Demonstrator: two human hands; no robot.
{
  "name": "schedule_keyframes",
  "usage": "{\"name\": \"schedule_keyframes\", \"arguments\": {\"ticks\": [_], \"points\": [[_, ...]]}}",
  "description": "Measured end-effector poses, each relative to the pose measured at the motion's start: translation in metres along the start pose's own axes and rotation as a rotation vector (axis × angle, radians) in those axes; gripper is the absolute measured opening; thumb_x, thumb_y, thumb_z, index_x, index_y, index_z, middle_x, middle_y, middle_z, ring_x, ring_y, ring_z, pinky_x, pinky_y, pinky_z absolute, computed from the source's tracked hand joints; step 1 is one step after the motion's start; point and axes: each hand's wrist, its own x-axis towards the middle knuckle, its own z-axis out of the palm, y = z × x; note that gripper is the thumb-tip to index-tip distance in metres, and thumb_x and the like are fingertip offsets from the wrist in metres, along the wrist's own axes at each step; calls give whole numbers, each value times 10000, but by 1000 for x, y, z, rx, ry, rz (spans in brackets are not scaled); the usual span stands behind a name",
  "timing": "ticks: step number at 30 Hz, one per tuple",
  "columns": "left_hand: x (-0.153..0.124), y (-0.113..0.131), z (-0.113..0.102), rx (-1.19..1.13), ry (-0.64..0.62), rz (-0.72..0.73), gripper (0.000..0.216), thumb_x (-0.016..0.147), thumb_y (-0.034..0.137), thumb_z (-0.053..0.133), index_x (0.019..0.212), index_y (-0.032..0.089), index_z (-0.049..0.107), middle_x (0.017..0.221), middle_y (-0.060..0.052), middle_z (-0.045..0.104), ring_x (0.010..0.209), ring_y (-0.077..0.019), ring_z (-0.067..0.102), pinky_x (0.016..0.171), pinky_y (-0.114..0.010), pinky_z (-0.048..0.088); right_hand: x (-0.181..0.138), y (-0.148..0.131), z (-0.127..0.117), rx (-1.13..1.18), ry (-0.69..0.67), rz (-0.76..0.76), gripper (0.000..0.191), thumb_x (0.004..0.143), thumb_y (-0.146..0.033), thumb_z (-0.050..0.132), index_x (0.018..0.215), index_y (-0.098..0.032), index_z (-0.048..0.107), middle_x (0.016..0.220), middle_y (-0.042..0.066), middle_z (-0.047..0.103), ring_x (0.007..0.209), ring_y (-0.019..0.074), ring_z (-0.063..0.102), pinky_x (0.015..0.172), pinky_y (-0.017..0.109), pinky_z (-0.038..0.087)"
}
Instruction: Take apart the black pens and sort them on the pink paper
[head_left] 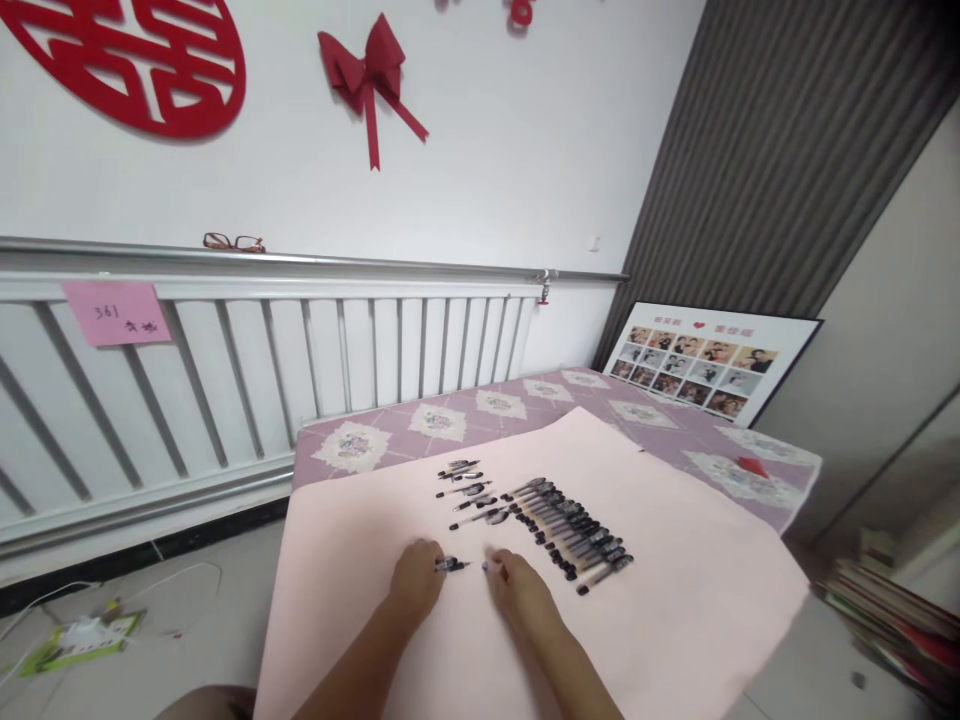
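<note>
**Head view: two hands at work on a tabletop, seen from above and behind.**

- The left hand (pixel 415 580) rests on a pink sheet (pixel 675 630). Its fingers are curled closed around one end of a single black pen (pixel 452 566). The pen lies nearly flat, with its free end pointing toward the other hand.
- The right hand (pixel 519 592) lies just beside it, also on the sheet, with the fingers bent inward. A small dark piece (pixel 486 567) sits at its fingertips. It is too small to show whether the hand grips it or only touches it.
- The two hands are near each other but apart, and the pen's free end lies in the gap between them.

Counts:
- One pen is in hand.
- One row of pens (pixel 574 532) lies side by side beyond the right hand, running diagonally away from the person. There are well over ten, packed too closely for an exact count.
- A looser cluster (pixel 466 488) of about six or seven pens or pen parts lies beyond the left hand, to the left of the row.

Surroundings:
- The pink sheet covers most of the tabletop (pixel 517 400), which has a purple patterned cloth.
- A white radiator (pixel 300 360) stands behind the tabletop. One pair of glasses (pixel 233 242) sits on its top ledge, and one pink note (pixel 118 312) is stuck to its front.
- One photo board (pixel 705 360) leans at the far right.
- One red bow (pixel 371 75) hangs on the wall.
</note>
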Motion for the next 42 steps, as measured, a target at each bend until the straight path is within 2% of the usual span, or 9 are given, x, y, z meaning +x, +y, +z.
{"name": "schedule_keyframes", "arguments": {"ticks": [3,13,19,22,25,31,35,38,42], "points": [[2,-1,1,-11,5,5,166,740,207,476,881,206,564,957,-34,577,916,-181,493,787,-265,349,16,-7,3,-20,-23,-54,371,728,-103,463,1069,-187,583,936,75,613,817,157,577,739,222,378],[2,-3,-2,-27,8,30,177,766,239,462,875,197,595,930,-43,603,888,-180,516,773,-268,358,30,-6,6,7,-24,-56,194,687,-86,465,717,-165,640,791,63,613,761,173,551,716,246,378],[7,-12,-13,22,2,7,215,794,239,417,838,190,621,898,-57,609,849,-177,531,735,-265,378,29,-3,10,183,31,9,237,694,-121,453,807,-148,659,847,97,648,833,208,575,787,300,390],[4,-14,-19,74,33,-26,224,789,237,423,880,185,621,964,-81,581,919,-212,502,760,-297,374,29,3,7,353,61,44,300,694,-168,464,923,-142,656,983,107,652,969,218,561,902,324,360],[-2,-9,-21,119,79,-13,277,819,266,393,1031,215,564,1068,-72,535,1012,-222,446,828,-326,344,27,8,2,564,73,99,286,649,-176,501,874,-150,676,994,80,669,1023,220,554,959,337,342],[-10,9,-10,195,23,79,227,826,269,415,902,206,620,980,-68,566,972,-229,454,827,-360,331,-2,3,2,1045,92,278,212,675,-282,553,831,-176,649,582,-15,642,635,162,634,722,325,521],[-11,12,-4,202,20,80,241,828,178,388,897,178,619,981,-96,563,969,-240,451,804,-372,336,-33,-9,12,1399,164,357,211,628,-338,678,767,-201,599,671,-40,643,631,87,624,713,215,537],[-13,12,-7,165,27,83,219,811,167,407,882,170,614,998,-99,560,972,-247,450,800,-373,343,-57,-17,22,1877,190,509,261,533,-203,781,727,-188,608,682,-41,653,651,78,636,697,176,547],[-30,15,-16,71,43,103,179,792,169,424,843,171,594,1000,-91,565,991,-245,447,850,-376,324,-83,-25,31,1980,188,558,275,509,-157,801,730,-185,639,701,-24,676,632,111,650,643,217,583]]}}
